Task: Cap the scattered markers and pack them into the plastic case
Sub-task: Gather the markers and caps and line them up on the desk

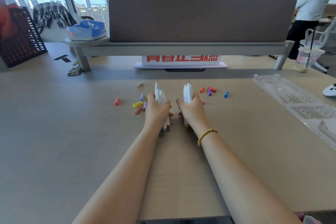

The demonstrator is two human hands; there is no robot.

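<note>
Left hand [156,109] clenched round bundle of uncapped markers [160,94]; right hand [190,110] gripping second bundle [187,92]; tips pointing away, both low over tabletop [72,123]; loose caps [138,104] scattered either side, more caps [211,90] at right; open plastic case [291,94] lying well apart, far right; markers likely light, stiff, smooth, liable to slip from bundle; better taken singly at mid-barrel.
</note>
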